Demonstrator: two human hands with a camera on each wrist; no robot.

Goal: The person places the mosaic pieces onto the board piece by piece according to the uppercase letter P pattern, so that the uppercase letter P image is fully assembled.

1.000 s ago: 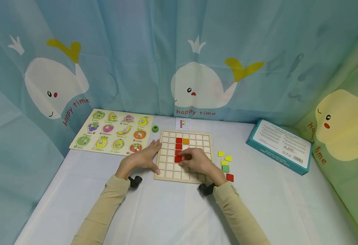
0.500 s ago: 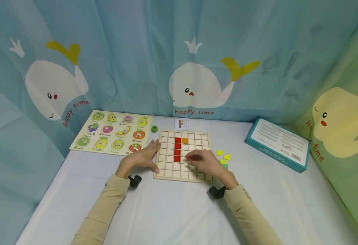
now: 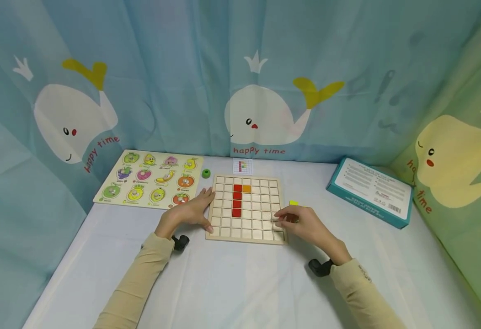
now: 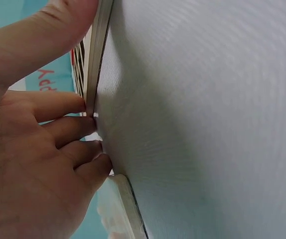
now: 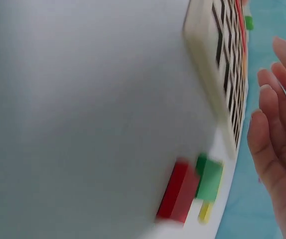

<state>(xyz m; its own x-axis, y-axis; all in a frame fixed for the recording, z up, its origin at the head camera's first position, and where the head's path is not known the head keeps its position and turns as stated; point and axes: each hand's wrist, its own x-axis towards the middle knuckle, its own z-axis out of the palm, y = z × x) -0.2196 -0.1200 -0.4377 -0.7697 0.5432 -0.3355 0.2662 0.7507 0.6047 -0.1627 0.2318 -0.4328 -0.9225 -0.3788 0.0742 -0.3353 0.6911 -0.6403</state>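
Note:
A wooden grid board (image 3: 226, 222) lies on the white cloth. Several red squares (image 3: 237, 204) form a column in it, with an orange square (image 3: 246, 188) beside the top one. My left hand (image 3: 189, 214) rests along the board's left edge, thumb and fingers spread against the frame. Above the board's right edge hovers my right hand (image 3: 306, 224), fingers loosely bent and nothing between them. In the right wrist view, a red block (image 5: 178, 194), a green block (image 5: 210, 179) and a yellow piece (image 5: 205, 213) lie near the board's corner. The right hand mostly hides these pieces in the head view.
Behind the board lies a small pattern card (image 3: 242, 167). A green bead (image 3: 205, 173) and a fruit puzzle board (image 3: 164, 201) are to the left. A teal box (image 3: 372, 192) sits at the right, and a curtain (image 3: 174, 91) with whales hangs behind.
My right hand has left the lowest red square and moved right, across the board to its right edge over the loose pieces. The left hand has stayed at the board's left edge.

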